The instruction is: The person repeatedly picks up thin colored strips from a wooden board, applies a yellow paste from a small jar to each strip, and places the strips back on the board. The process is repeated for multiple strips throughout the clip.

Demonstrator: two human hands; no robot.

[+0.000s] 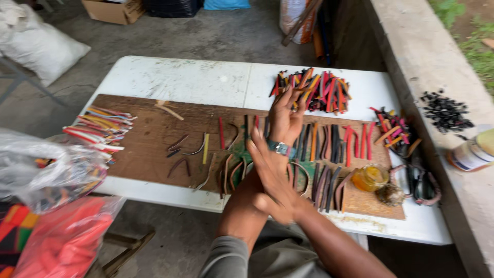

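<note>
Hands (275, 170) crossed over brown board (149, 134), white table (180, 77).

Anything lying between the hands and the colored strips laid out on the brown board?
Nothing visible does. The left hand and right hand hover crossed, empty, directly above the colored strips on the brown board, touching none.

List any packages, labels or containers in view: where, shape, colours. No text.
Cardboard box: floor, top left, brown, open.
White sack: floor, far left, bulging.
Clear plastic bag: table's left edge, crumpled, coloured strips inside.
Red bag: bottom left, below the clear one.
Jar: ledge, right edge, lying over, pale label, yellow lid.
Small amber jar: brown board, right, round.
No signs or screens.
</note>
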